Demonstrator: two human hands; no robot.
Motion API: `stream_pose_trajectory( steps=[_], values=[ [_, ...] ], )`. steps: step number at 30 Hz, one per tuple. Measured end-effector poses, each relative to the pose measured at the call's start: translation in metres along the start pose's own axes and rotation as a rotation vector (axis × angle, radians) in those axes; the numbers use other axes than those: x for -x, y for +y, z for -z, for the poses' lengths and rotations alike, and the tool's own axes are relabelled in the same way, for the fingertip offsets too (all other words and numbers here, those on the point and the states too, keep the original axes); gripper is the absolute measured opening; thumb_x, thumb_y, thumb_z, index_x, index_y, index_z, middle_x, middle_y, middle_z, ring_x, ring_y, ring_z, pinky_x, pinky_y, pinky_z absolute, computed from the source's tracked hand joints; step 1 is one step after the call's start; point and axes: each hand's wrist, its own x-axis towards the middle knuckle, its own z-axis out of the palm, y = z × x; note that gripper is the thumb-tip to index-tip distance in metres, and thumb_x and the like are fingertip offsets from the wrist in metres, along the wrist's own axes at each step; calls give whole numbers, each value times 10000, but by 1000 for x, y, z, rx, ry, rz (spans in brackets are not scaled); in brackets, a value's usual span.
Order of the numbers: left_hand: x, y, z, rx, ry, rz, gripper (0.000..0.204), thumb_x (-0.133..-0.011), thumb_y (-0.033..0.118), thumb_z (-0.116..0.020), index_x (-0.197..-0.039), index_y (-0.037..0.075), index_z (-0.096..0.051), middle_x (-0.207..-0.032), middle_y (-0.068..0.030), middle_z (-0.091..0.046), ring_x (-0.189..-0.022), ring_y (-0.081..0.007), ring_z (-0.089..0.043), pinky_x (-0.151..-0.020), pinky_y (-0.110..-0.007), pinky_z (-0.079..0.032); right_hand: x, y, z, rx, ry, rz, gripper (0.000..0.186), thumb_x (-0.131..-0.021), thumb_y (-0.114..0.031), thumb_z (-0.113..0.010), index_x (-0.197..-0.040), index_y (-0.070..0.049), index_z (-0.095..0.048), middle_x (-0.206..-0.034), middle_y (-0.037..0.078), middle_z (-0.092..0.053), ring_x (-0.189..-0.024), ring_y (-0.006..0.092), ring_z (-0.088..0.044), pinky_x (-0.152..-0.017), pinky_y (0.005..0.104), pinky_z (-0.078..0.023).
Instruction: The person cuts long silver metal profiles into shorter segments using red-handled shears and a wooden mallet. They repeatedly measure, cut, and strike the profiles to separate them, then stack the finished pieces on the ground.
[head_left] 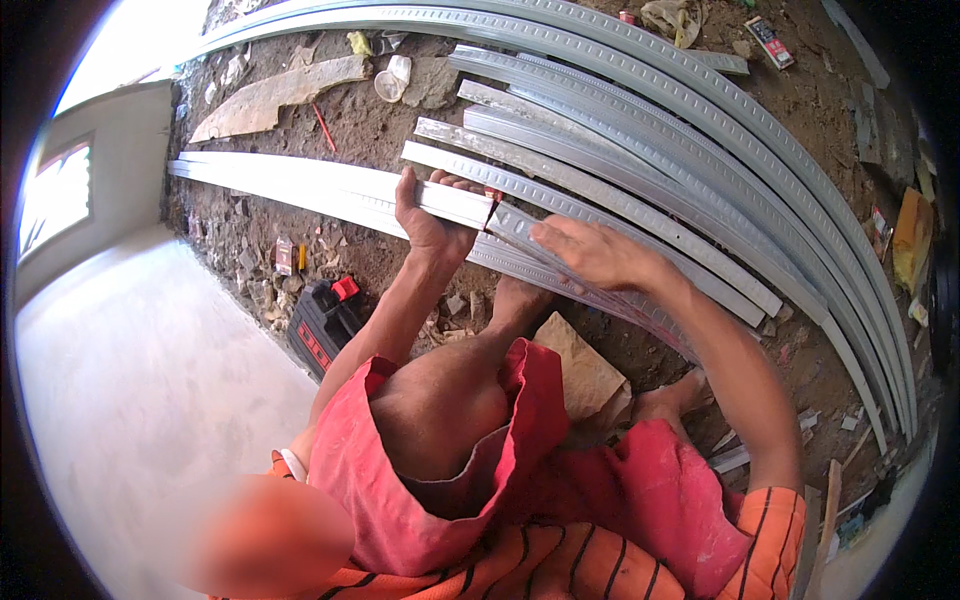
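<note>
White metal channel (pixel 465 208) clasped in left hand (pixel 432 222); right hand (pixel 595 252) laid on slotted grey metal channel (pixel 513 226), grip unclear; black-red case (pixel 322 322), contents hidden.

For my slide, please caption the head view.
Left hand holds a metal channel; right hand touches a slotted channel.

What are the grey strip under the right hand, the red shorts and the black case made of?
Grey strip: probably metal, silvery with a dull sheen.
Red shorts: cloth, matte, hanging in soft folds.
Black case: perhaps hard plastic, by its rigid, moulded look.
</note>
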Motion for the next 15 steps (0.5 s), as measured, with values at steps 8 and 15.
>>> stream_pose_trajectory(
  steps=[8, 15],
  values=[
    [2, 1, 7, 77, -36, -13, 415, -822, 442, -586, -902, 62, -441, -724, -9, -490, -687, -153, -513, -718, -332, -452, -22, -5, -4, -110, -46, 22, 614, -920, -552, -378, -1019, 17, -588, -906, 223, -610, -869, 323, -589, -749, 390, -465],
    [13, -1, 4, 30, 9, -49, 425, -839, 460, -560, -920, 60, -444, -719, -2, -476, -688, -150, -508, -745, -344, -447, -16, -22, -3, 63, -15, -19, 612, -909, -541, -405, -1028, 32, -585, -1029, 297, -594, -1011, 410, -576, -847, 432, -449]
  ],
)
